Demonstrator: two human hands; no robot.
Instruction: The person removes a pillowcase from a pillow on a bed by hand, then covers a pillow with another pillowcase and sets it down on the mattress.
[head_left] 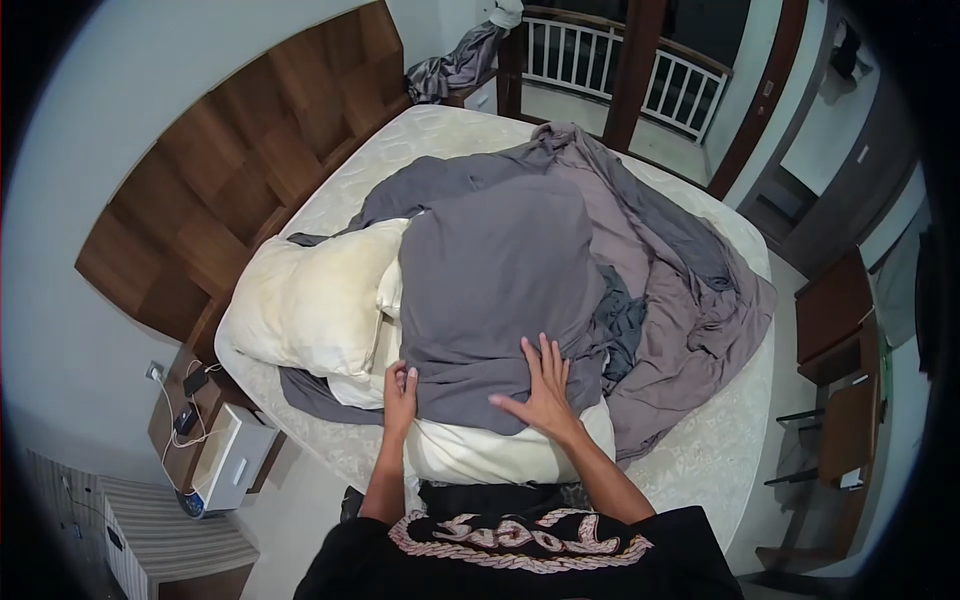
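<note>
A grey pillowcase covers most of a plump cream pillow, whose bare end sticks out toward me. My right hand lies on the case near that end, its fingers spread and thumb out to the left. At the left edge of the case is my left hand, its fingers bent round the edge and its thumb against the grey cloth; part of its grip is hidden. Just beyond my left hand, stained cream pillows rest beside the grey case.
Crumpled grey-brown bedding and a dark cloth lie on the right of the bare mattress. A wooden headboard stands at left. A nightstand holds cables; a desk is at right.
</note>
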